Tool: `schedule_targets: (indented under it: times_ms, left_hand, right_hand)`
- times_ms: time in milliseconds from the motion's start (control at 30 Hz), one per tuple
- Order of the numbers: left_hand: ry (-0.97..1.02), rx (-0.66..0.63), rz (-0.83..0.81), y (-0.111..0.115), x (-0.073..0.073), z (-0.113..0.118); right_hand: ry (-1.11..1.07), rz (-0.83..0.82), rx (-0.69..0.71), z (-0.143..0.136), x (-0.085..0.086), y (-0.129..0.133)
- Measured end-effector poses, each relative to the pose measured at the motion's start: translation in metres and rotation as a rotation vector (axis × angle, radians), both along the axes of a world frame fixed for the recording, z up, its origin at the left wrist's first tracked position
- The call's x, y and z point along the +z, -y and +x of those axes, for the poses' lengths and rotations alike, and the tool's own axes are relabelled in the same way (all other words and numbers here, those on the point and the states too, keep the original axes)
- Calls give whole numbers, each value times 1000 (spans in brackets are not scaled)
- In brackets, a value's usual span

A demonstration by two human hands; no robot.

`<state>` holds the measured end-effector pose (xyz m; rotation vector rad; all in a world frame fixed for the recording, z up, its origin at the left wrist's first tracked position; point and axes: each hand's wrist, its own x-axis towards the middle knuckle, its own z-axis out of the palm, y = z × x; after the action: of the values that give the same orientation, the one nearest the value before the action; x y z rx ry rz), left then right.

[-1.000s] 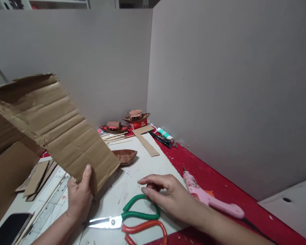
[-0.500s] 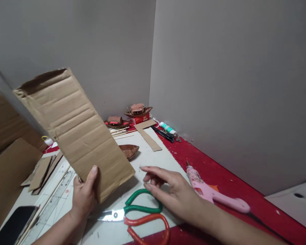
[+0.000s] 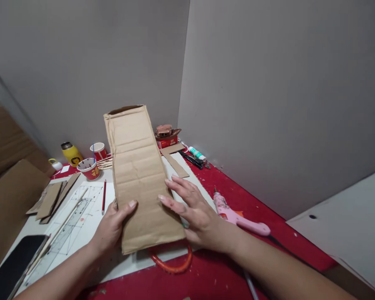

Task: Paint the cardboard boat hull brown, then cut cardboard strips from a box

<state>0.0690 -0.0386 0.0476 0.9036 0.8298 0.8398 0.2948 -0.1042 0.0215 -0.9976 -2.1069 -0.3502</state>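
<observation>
My left hand grips a long creased piece of corrugated cardboard by its lower left edge, thumb on the front face. The cardboard stands nearly upright, with a dark fold or gap along its top. At its right edge my right hand has its fingers spread over the front face, some fingertips seeming to touch it. Below and behind the cardboard lie scissors, of which mainly the orange handle shows; the blades are hidden.
A pink glue gun lies on the red tabletop at right. Behind are a model boat, a glue stick, red paper cups and a yellow bottle. At left are cardboard strips, a pencil and a phone.
The cardboard has swung from a leftward tilt to more upright and moved right and lower, covering most of the scissors. My right hand has come up to its right edge, fingers spreading.
</observation>
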Motion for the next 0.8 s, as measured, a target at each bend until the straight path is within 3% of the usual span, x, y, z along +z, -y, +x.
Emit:
schedule_targets:
  times_ms: [167,567,667,800]
  left_hand:
    - [14,-140,17,12,0,-4]
    - [44,-199,-15,13,2,-5]
    - [50,-161,35,11,4,-8]
    - [36,-44,133,3,9,-12]
  right_hand:
    - [48,133,54,4,3,1]
    - [107,158,73,4,0,4]
    - [-21,124,53,2,-2,6]
    - [-433,27,-60,-2,-5,6]
